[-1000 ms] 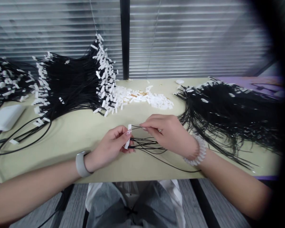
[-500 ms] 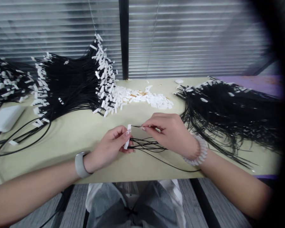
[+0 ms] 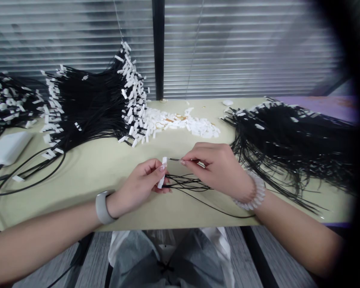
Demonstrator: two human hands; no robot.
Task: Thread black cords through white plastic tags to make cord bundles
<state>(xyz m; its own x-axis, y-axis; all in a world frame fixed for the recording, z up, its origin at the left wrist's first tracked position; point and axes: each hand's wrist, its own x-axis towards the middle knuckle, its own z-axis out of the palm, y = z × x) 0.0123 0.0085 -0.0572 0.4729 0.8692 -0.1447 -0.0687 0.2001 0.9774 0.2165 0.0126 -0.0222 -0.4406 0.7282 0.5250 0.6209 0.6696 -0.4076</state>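
A person's left hand [image 3: 136, 188] gripped a narrow white plastic tag [image 3: 162, 173] upright between thumb and fingers, in the middle of the work table, while a loose bunch of thin black cords [image 3: 187, 183] trailed out to the right from under that grip. The right hand [image 3: 217, 168] pinched a single cord end [image 3: 175, 159] between thumb and forefinger, just beside the tag, the two hands close but apart.

The cords appeared light, limp and prone to tangling, so they seemed best held close to the tip; the tag looked small and stiff, suited to a grip on its flat sides.

Around them, on the pale green table [image 3: 78, 180], lay two large bundles of white-tagged black cords [image 3: 90, 108] [image 3: 288, 148] – one on each side – with a heap of white plastic pieces [image 3: 180, 124] between them. A grey watch band [image 3: 102, 207] circled the left wrist, a beaded bracelet [image 3: 253, 192] the right.
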